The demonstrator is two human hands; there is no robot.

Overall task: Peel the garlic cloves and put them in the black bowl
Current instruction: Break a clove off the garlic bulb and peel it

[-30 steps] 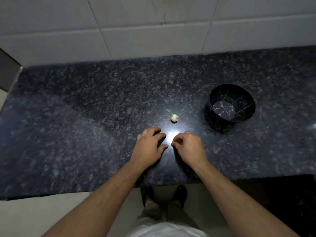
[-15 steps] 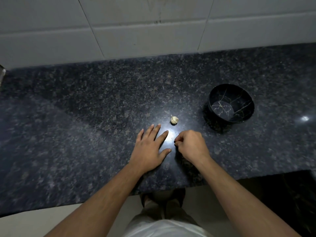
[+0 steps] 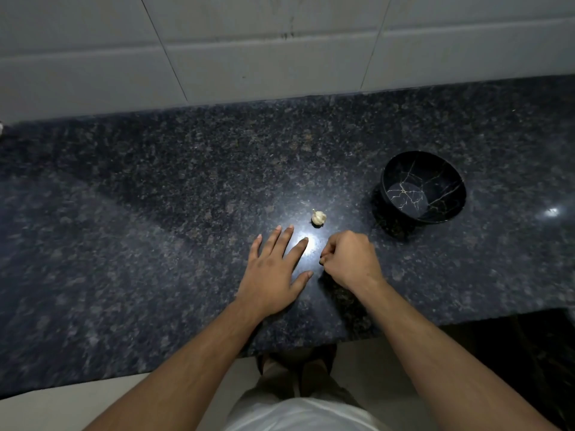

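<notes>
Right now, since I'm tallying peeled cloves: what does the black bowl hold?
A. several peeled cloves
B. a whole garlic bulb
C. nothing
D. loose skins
C: the black bowl shows only its bare veined inside, and the garlic lies on the counter apart from it.

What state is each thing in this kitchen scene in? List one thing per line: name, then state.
Garlic: unpeeled, lying on the counter, untouched.
Black bowl: upright, empty.
Left hand: open, fingers straight, flat on the counter.
Right hand: fingers curled; whether it holds anything cannot be seen.
</notes>
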